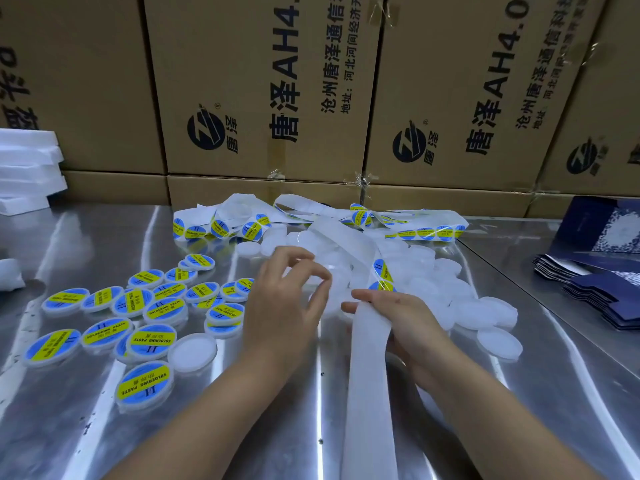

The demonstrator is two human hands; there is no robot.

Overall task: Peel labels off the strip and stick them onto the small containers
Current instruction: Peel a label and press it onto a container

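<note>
Task is mid-way, roughly a third to half done by my guess. Some twenty small round translucent plastic containers with labels [152, 308] lie scattered on the near-left of the table. Each has a blue-and-yellow sticker on top. One bare white container [192, 353] sits among them.

Left to do: a pile of unlabelled white round containers [485, 313] in the middle and to the right, many still bare.

The long white paper strip [369, 393] runs from the near edge up through the right hand [398, 317], which grips it, fingers wrapped round it. Past the hand, the strip carries round blue-and-yellow labels [381, 271] not yet peeled. More strip lies tangled at the far side [427, 233], part stripped bare and part still loaded, so label supply looks ample.

The left hand [287, 296] hovers over the bare pile just beside the right, fingers curled. It may be on a container or a label. It's too blurred, so I cannot tell.

Surface: a shiny brushed-metal table [86, 237], reflective, with a seam on the right.

Room: a wall of stacked brown cardboard boxes with black print [263, 98] stands right behind the table. There is a stack of white foam sheets [27, 168] at far left and a white lump [10, 278] at the left edge. Flat dark-blue printed card sleeves [606, 296] are fanned out at right. It looks like a packing or warehouse area.
</note>
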